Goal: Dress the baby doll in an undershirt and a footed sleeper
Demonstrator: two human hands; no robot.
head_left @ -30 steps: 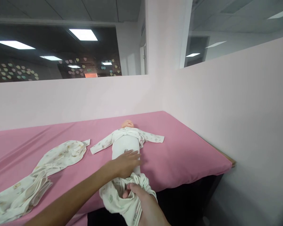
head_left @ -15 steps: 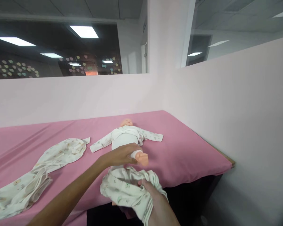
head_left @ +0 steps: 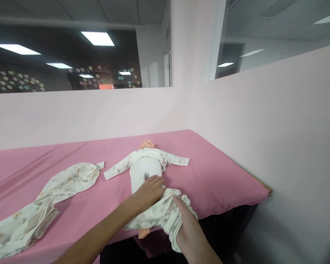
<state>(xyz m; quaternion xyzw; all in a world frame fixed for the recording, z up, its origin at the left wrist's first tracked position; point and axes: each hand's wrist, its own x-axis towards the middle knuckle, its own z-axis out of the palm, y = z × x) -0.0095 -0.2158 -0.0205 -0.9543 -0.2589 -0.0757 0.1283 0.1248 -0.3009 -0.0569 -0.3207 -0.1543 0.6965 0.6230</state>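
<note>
A baby doll point(head_left: 143, 179) lies on its back on the pink-covered table point(head_left: 214, 179), its head toward the wall. It wears a white body and a patterned long-sleeved top point(head_left: 118, 169), arms spread. My left hand point(head_left: 151, 189) is closed around the doll's leg on the right, at the edge of the patterned baby pants point(head_left: 156, 216). My right hand point(head_left: 187, 220) grips the bunched pants, thumb on top, with cloth gathered around it. That leg's foot is hidden in the cloth. The other bare foot point(head_left: 144, 233) shows below the pants, at the table edge.
Another patterned baby garment point(head_left: 68, 181) lies loosely spread on the left of the table, with a folded part point(head_left: 41, 220) nearer me. A pale wall point(head_left: 99, 113) with windows stands behind, another at the right. Dark space lies under the table edge.
My right hand has brought the pants up over the doll's foot, which was bare before. My left hand has shifted slightly down, from beside that foot to the leg above the cloth.
</note>
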